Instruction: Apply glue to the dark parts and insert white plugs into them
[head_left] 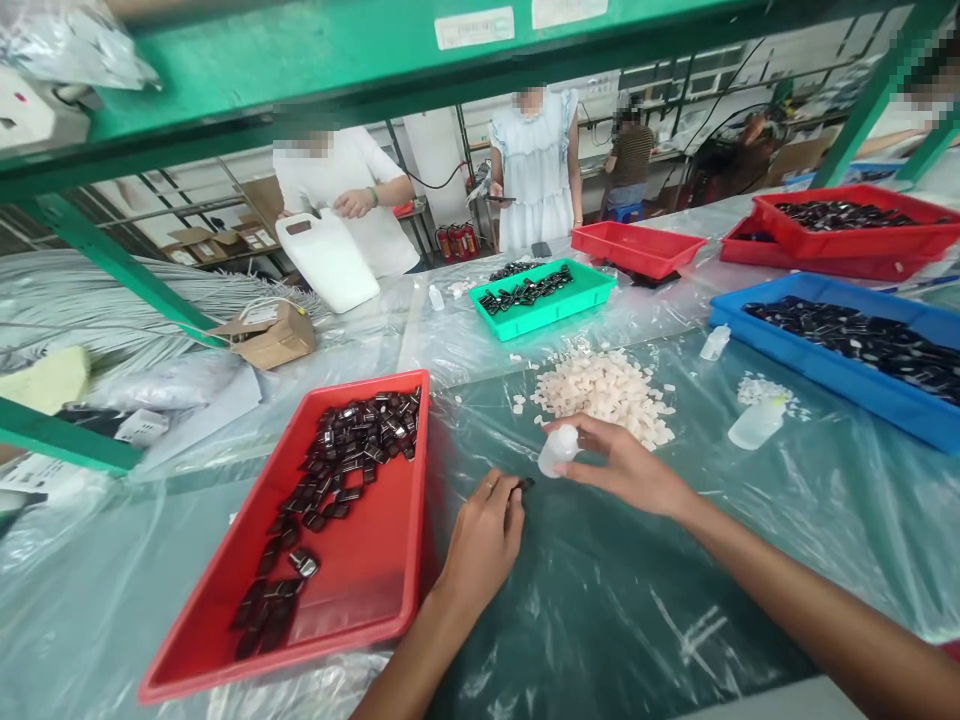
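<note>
My left hand (486, 530) is closed on a small black plastic part (526, 484), most of it hidden by the fingers, low over the green table. Between the thumb and fingers of my right hand (626, 465) is a small translucent white squeeze bottle (556, 451), tilted. Just beyond that hand lies a heap of small cream-white pieces (607, 390). To the left of my left hand, a red tray (360, 590) holds many shiny black parts (375, 420) like the one in my fingers.
A green tray (540, 315) and a blue tray (825, 385) hold more black parts. Red trays (862, 240) stand at the far right. Another squeeze bottle (756, 424) lies at right. Across the table, one person (360, 170) holds a white container (330, 262). A green shelf beam (337, 60) crosses above.
</note>
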